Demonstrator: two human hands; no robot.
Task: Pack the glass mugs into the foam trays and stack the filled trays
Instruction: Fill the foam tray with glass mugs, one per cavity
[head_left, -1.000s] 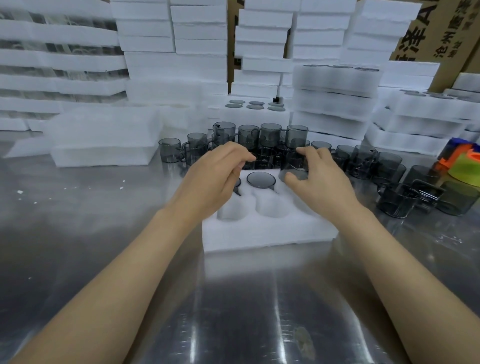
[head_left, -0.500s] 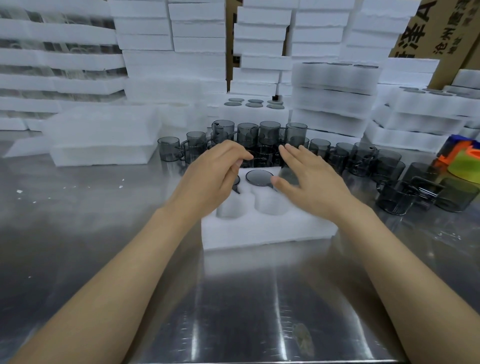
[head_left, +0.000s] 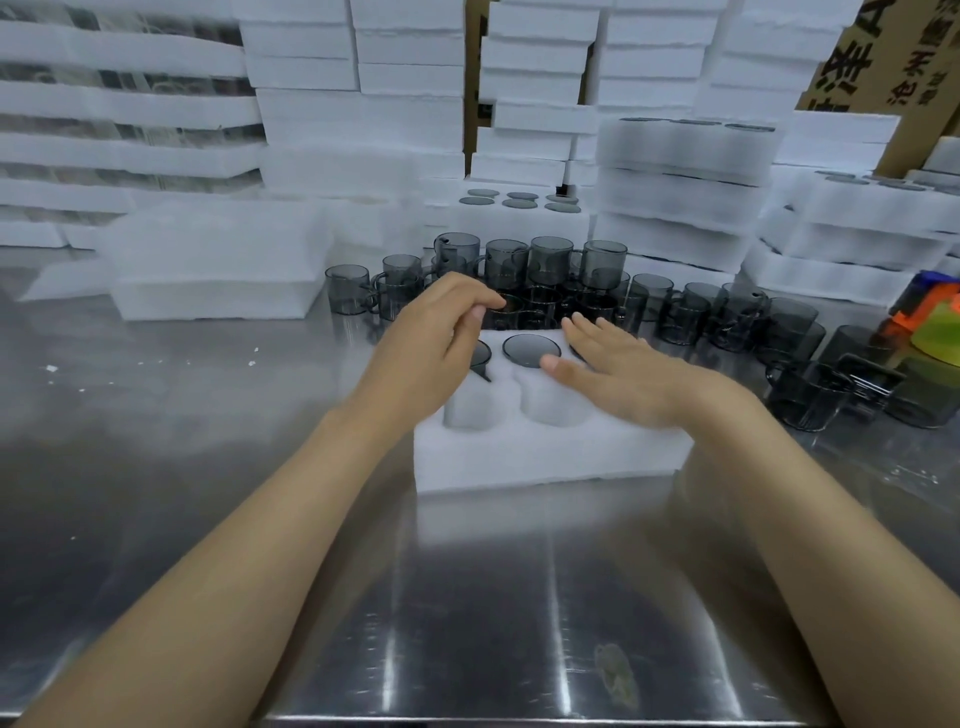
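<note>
A white foam tray (head_left: 545, 457) with round pockets lies on the steel table in front of me. Its far row holds smoky glass mugs, one in the middle pocket (head_left: 531, 349) showing its dark round base; two near pockets show bare foam. My left hand (head_left: 431, 343) hovers over the tray's far left pocket, fingers curled loosely, nothing visibly held. My right hand (head_left: 618, 374) lies flat, fingers spread, over the tray's far right pocket. Behind the tray stand several loose grey glass mugs (head_left: 550, 260), some stacked.
More mugs (head_left: 810, 395) crowd the table to the right, by an orange and green object (head_left: 930, 317). A filled tray (head_left: 514, 208) and tall piles of foam trays (head_left: 680, 156) line the back. A foam block (head_left: 213, 260) sits at left.
My right hand let go of the mug it was setting into the far right pocket and flattened over it. My left hand stayed over the far left pocket.
</note>
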